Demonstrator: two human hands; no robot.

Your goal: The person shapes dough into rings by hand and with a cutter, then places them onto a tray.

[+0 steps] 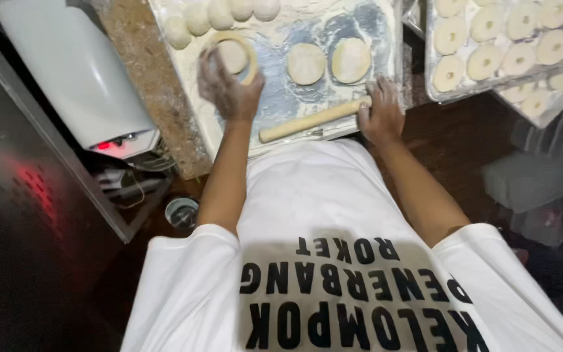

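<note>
My left hand (228,86) presses a pale round cutter ring (250,55) down over a flattened dough disc (232,55) on the floured metal work surface (281,101). My right hand (380,111) rests on the right end of a wooden rolling pin (311,120) that lies along the surface's near edge. Two more flattened dough discs (306,63) (351,60) lie side by side to the right of the ring. Several dough balls (219,13) sit in a row at the far edge.
Two trays (433,91) of ring-shaped dough pieces (487,62) stand at the right. A white machine (76,72) with a red light sits at the left beside a floured wooden board (158,85). Clear plastic containers (529,179) lie low at the right.
</note>
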